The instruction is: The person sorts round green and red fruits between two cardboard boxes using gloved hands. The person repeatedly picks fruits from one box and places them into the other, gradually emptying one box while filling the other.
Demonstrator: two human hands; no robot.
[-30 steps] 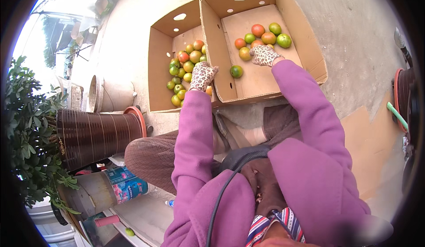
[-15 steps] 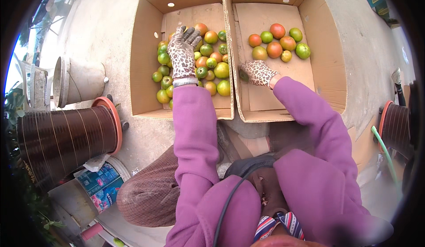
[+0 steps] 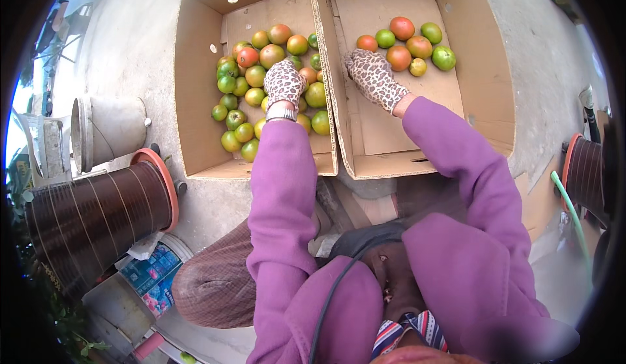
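Observation:
My left hand (image 3: 285, 82), in a leopard-print glove, is down among the tomatoes in the left cardboard box (image 3: 197, 96). Its fingers curl under, and whatever they close on is hidden. Green, orange and reddish tomatoes (image 3: 271, 55) lie loosely piled around it. In the right cardboard box (image 3: 398, 126), my right hand (image 3: 375, 78), gloved alike, is next to the wall between the boxes. Those fingers are bent too, and the back of the glove covers what is in them. Just beyond it sits a small group of tomatoes (image 3: 400, 58), red, orange, green and one small yellow.
At left stand a dirty white bucket (image 3: 114, 129) and a large brown pot with an orange rim (image 3: 98, 201). Below them is a blue-labelled tub (image 3: 153, 273). Another brown pot (image 3: 587, 171) and a green hose (image 3: 569, 211) are at the right. Both boxes rest on concrete.
My left hand went from lying open over the tomatoes to curled down among them. My right hand moved farther into the right box, now covering a tomato that showed before. The view shifted slightly.

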